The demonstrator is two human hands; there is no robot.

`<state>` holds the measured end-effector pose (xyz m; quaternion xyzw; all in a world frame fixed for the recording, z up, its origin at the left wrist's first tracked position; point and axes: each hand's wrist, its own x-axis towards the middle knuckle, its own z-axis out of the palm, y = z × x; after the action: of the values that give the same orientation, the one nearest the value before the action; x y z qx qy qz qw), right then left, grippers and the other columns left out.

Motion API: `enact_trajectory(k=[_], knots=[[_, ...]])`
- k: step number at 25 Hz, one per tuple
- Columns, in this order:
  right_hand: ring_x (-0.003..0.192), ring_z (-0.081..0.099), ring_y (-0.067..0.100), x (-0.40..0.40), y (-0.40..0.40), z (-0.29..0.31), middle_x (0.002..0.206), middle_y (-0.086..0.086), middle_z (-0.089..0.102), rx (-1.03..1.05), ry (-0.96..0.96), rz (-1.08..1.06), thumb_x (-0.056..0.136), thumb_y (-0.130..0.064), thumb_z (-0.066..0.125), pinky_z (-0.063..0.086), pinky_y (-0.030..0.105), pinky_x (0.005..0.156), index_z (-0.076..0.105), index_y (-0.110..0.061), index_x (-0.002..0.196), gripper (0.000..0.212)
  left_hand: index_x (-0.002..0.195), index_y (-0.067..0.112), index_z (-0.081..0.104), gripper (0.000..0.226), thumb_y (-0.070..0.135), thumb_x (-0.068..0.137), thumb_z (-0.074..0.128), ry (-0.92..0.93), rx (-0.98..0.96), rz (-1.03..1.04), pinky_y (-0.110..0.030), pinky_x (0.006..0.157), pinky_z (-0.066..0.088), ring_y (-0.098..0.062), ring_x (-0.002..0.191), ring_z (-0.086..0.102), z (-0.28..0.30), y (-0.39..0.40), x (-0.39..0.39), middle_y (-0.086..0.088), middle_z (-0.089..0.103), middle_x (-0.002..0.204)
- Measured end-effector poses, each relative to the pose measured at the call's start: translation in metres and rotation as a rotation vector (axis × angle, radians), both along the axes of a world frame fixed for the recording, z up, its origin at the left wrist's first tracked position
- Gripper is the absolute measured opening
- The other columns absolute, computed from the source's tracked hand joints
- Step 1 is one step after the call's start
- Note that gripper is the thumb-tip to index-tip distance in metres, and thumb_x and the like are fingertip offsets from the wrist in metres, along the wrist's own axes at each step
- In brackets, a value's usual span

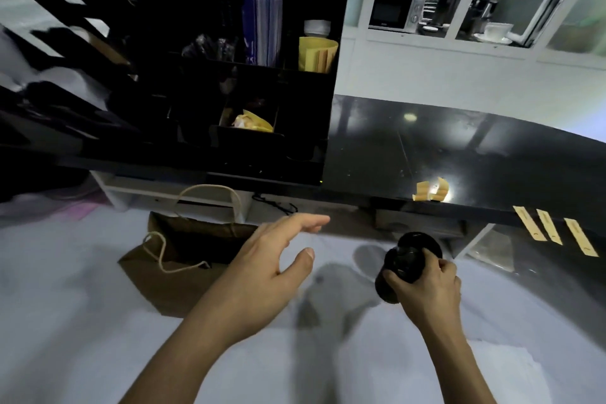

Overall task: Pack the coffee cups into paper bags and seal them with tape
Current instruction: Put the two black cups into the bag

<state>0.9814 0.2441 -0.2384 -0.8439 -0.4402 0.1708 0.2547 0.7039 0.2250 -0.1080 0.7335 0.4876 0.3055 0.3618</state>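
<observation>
Head view: brown paper bag (pixel 170 275) seen at 9 o'clock, mouth open, rope handles up. Left hand (pixel 262 272) held beside it, fingers spread, nothing gripped. Black cup (pixel 405 267), blurred, possibly lidded, gripped by right hand (pixel 426 285) at 3 o'clock. Tape strips (pixel 554 228) stuck along black counter (pixel 426 147) edge, 2 o'clock.

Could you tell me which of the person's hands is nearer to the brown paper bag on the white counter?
Left. The left hand hovers open just right of the paper bag, beside its rim. The right hand is farther right, gripping a black cup.
</observation>
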Motion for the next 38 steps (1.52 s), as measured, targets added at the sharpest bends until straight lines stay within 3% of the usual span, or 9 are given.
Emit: enact_trajectory(k=[3, 9, 15, 18, 23, 28, 31, 36, 38], knots=[[0.128, 0.039, 0.038, -0.019, 0.004, 0.022, 0.140, 0.016, 0.042, 0.067, 0.026, 0.026, 0.073, -0.038, 0.084, 0.040, 0.050, 0.106, 0.049, -0.020, 0.141, 0.078, 0.131, 0.060, 0.045, 0.042, 0.033, 0.100, 0.050, -0.026, 0.090, 0.061, -0.017, 0.097, 0.035, 0.018, 0.124, 0.036, 0.013, -0.005, -0.021, 0.040, 0.047, 0.129], [0.129, 0.042, 0.035, -0.061, 0.014, 0.050, 0.138, 0.013, 0.049, 0.163, 0.076, 0.081, 0.071, -0.044, 0.086, 0.043, 0.053, 0.106, 0.047, -0.023, 0.140, 0.082, 0.129, 0.041, 0.057, 0.035, 0.022, 0.101, 0.049, -0.103, 0.317, 0.226, -0.026, 0.092, 0.050, -0.011, 0.117, 0.056, 0.027, -0.001, -0.079, 0.020, 0.063, 0.120], [0.125, 0.050, 0.029, -0.104, 0.016, 0.071, 0.128, 0.002, 0.056, 0.220, 0.175, 0.136, 0.067, -0.058, 0.082, 0.048, 0.053, 0.102, 0.047, -0.030, 0.137, 0.083, 0.121, 0.035, 0.061, 0.034, 0.012, 0.100, 0.048, -0.097, 0.298, 0.311, -0.016, 0.087, 0.046, -0.003, 0.111, 0.059, 0.020, 0.014, -0.137, 0.020, 0.067, 0.112], [0.121, 0.053, 0.022, -0.120, 0.013, 0.085, 0.124, -0.004, 0.056, 0.274, 0.274, 0.159, 0.069, -0.056, 0.082, 0.048, 0.045, 0.099, 0.050, -0.033, 0.133, 0.075, 0.111, 0.029, 0.058, 0.022, 0.016, 0.105, 0.041, -0.088, 0.221, 0.327, -0.008, 0.074, 0.043, 0.006, 0.090, 0.062, 0.005, 0.028, -0.159, 0.019, 0.070, 0.102], [0.110, 0.061, 0.014, -0.143, 0.005, 0.108, 0.115, -0.012, 0.062, 0.327, 0.429, 0.166, 0.076, -0.043, 0.084, 0.046, 0.032, 0.089, 0.055, -0.034, 0.128, 0.060, 0.109, 0.039, 0.059, 0.015, 0.030, 0.103, 0.049, 0.095, 0.130, 0.286, -0.027, 0.081, 0.046, 0.001, 0.103, 0.060, -0.033, 0.052, -0.187, 0.025, 0.071, 0.093], [0.112, 0.063, 0.013, -0.161, -0.002, 0.116, 0.116, -0.010, 0.065, 0.341, 0.480, 0.150, 0.074, -0.042, 0.084, 0.050, 0.044, 0.102, 0.060, -0.038, 0.123, 0.054, 0.103, 0.046, 0.060, 0.028, 0.019, 0.095, 0.063, 0.406, 0.094, 0.247, -0.030, 0.092, 0.029, -0.003, 0.110, 0.033, -0.061, 0.068, -0.203, 0.025, 0.057, 0.112], [0.115, 0.061, 0.010, -0.171, -0.005, 0.118, 0.118, -0.011, 0.065, 0.352, 0.483, 0.162, 0.074, -0.042, 0.084, 0.050, 0.043, 0.102, 0.061, -0.041, 0.120, 0.051, 0.104, 0.049, 0.060, 0.031, 0.022, 0.091, 0.068, 0.430, 0.091, 0.193, -0.031, 0.099, 0.027, -0.007, 0.119, 0.037, -0.070, 0.073, -0.207, 0.027, 0.056, 0.114], [0.108, 0.057, -0.009, -0.188, -0.008, 0.122, 0.116, -0.021, 0.060, 0.329, 0.463, 0.241, 0.075, -0.038, 0.084, 0.046, 0.020, 0.084, 0.059, -0.042, 0.123, 0.054, 0.124, 0.052, 0.052, 0.047, 0.037, 0.084, 0.073, 0.489, -0.034, 0.073, -0.042, 0.122, 0.006, -0.008, 0.145, 0.018, -0.080, 0.074, -0.215, 0.024, 0.039, 0.147], [0.104, 0.053, -0.017, -0.191, -0.008, 0.123, 0.113, -0.026, 0.057, 0.312, 0.443, 0.281, 0.077, -0.035, 0.084, 0.041, 0.014, 0.079, 0.057, -0.042, 0.125, 0.056, 0.134, 0.051, 0.046, 0.064, 0.043, 0.078, 0.075, 0.463, -0.080, 0.009, -0.042, 0.121, 0.014, -0.009, 0.146, 0.013, -0.081, 0.073, -0.215, 0.027, 0.022, 0.156]])
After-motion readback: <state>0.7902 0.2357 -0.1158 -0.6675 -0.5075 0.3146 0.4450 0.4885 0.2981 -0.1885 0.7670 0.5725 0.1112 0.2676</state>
